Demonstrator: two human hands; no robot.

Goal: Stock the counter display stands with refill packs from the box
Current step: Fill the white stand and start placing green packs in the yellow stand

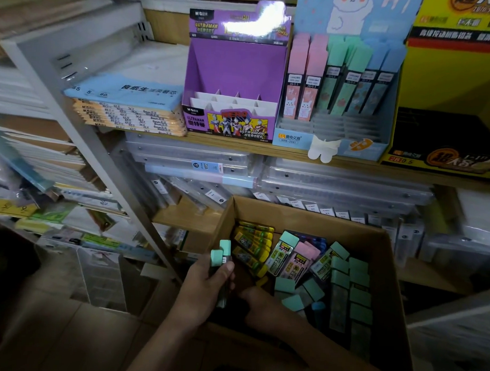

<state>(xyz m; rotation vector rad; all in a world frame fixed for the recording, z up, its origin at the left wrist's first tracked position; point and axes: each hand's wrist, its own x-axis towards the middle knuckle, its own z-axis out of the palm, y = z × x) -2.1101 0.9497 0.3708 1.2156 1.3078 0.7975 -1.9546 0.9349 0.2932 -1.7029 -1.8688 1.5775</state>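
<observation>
Upright, caps up, two green packs [221, 252] sat gripped in the left hand [204, 286]; right hand [261, 308] too dark to judge.

The left hand [207, 281] is held up, thumb and fingers curled round two green-capped refill packs [221, 252], its forearm running down-left. The right hand [257, 303] reaches low beside it, back upward, fingers lost in shadow.

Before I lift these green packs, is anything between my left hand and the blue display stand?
Nothing visible blocks it. The left hand grips two green-capped packs at the box's left wall, with open space up to the blue stand; its front slots are bare. Only the shelf edge juts out below.
</observation>
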